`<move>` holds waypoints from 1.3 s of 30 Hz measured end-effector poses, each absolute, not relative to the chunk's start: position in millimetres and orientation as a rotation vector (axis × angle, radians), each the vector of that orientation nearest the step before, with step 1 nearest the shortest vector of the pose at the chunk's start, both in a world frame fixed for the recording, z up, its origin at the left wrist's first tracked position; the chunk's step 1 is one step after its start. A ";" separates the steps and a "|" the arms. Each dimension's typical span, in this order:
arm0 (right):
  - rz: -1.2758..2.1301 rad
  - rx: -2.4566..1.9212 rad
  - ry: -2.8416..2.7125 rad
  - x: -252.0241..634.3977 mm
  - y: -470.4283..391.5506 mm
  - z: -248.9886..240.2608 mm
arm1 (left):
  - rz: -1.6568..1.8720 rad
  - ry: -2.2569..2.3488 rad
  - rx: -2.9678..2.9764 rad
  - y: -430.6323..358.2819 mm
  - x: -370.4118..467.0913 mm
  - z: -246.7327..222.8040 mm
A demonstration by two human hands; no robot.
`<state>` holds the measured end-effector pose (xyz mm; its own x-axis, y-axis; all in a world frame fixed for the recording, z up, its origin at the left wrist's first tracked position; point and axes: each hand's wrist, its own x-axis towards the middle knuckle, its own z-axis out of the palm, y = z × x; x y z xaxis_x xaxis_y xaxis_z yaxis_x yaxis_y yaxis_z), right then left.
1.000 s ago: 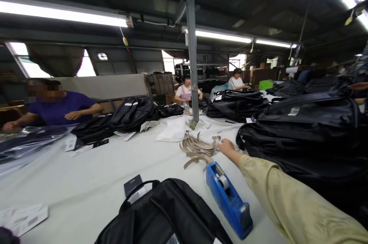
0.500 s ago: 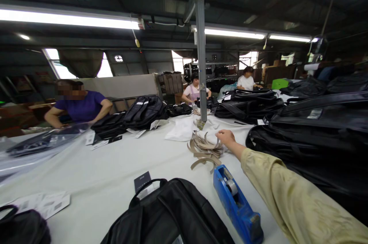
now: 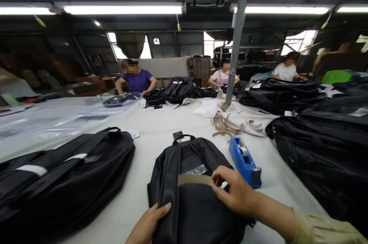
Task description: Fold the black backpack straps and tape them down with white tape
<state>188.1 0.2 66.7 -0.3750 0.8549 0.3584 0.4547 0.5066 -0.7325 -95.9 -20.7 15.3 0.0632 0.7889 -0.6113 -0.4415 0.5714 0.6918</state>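
Observation:
A black backpack (image 3: 201, 213) lies before me on the white-covered table, straps facing up. My left hand (image 3: 151, 223) grips its left shoulder strap (image 3: 169, 182), thumb on top, the other fingers mostly hidden. A tan paper-like strip (image 3: 194, 179) stretches across the bag's back panel. Its right end is pinched between the thumb and fingers of my right hand (image 3: 237, 190), over the right strap. Just beyond that hand stands a blue tape dispenser (image 3: 244, 161) with a roll in it. More loose tan strips (image 3: 225, 123) are heaped behind the dispenser.
Another black backpack (image 3: 94, 167) lies to the left. Black bags (image 3: 322, 152) are piled along the right side. A grey metal post (image 3: 234, 45) rises at the table's far part. Co-workers (image 3: 138, 79) stand at the far side. Clear plastic bags (image 3: 71, 121) lie at left.
My right hand has come back from the strip heap to the backpack, now with a tan strip. My left hand has come into view on the strap. The view has turned left.

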 end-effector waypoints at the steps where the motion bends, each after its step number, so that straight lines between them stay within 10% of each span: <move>1: 0.705 -1.100 -2.126 187.1 -11.6 60.2 | 0.945 1.147 0.393 -21.0 -97.0 13.1; 10: 0.583 -1.245 -2.725 156.5 -1.8 94.0 | 0.937 1.142 0.438 -18.5 -102.1 3.6; 18: 0.455 -1.473 -2.719 99.5 8.2 20.7 | 0.907 1.154 0.456 -16.7 -104.8 -2.1; 39: 1.504 -1.560 -1.787 70.3 22.5 52.1 | 0.684 1.339 0.553 6.2 -117.1 60.1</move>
